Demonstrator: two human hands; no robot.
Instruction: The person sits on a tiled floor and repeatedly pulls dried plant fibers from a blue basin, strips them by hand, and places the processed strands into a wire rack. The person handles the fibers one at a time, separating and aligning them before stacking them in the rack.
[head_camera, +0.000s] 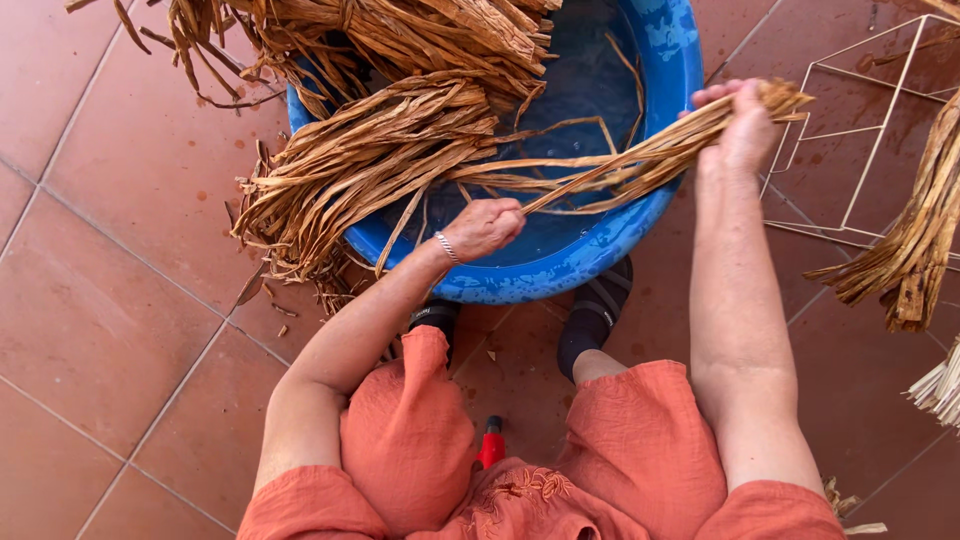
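Note:
A bunch of long brown dried leaf strips (640, 160) stretches across a blue plastic tub (590, 262) holding water. My right hand (745, 125) grips the bunch near its cut ends at the tub's right rim. My left hand (485, 228), with a bracelet at the wrist, is closed around a thin strip pulled from that bunch over the tub's near side. More bundles of the same strips (370, 160) lie over the tub's left rim, and another pile (400, 35) covers its far side.
The tub stands on reddish floor tiles (110, 300) with scraps of fibre beside it. A white wire frame (860, 130) lies at the right, next to another hanging bundle (920, 240). My feet in dark socks (595, 315) rest near the tub. A red object (491, 445) sits between my knees.

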